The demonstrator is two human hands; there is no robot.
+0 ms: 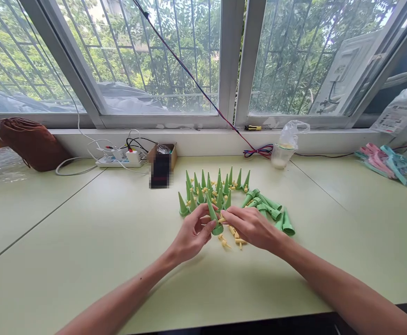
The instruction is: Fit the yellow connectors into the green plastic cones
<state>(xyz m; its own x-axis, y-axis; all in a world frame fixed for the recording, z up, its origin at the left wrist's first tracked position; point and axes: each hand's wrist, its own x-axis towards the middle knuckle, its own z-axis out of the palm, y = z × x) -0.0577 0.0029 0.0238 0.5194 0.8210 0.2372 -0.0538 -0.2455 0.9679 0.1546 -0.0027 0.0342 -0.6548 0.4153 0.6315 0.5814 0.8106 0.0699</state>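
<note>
A green cone (212, 214) is being held by the left hand (191, 235) above the table (67, 242), its tip pointing up and leaning to the left, its wide end facing down. It is being gripped between the thumb and the bent fingers of that hand. Just right of the held cone, a small yellow piece (222, 219) is being pinched by the fingers of the right hand (250, 225), close to the cone's lower side; whether it is being seated there cannot be told.

Beyond the held cone, many standing cones (201, 195) are being supported upright on their wide ends, with small yellow parts showing among their bases. To the right of the held cone, past the right hand, a heap of lying cones (274, 214) is being carried by the table. On its near side, just to the right, loose yellow pieces (240, 241) are being partly covered by the right hand.

Farther beyond the held cone, a white power strip (132, 159) and a cardboard box (173, 151) are being kept to the left, while a coiled cable (259, 151) and a clear plastic cup (280, 157) are being kept to the right.
</note>
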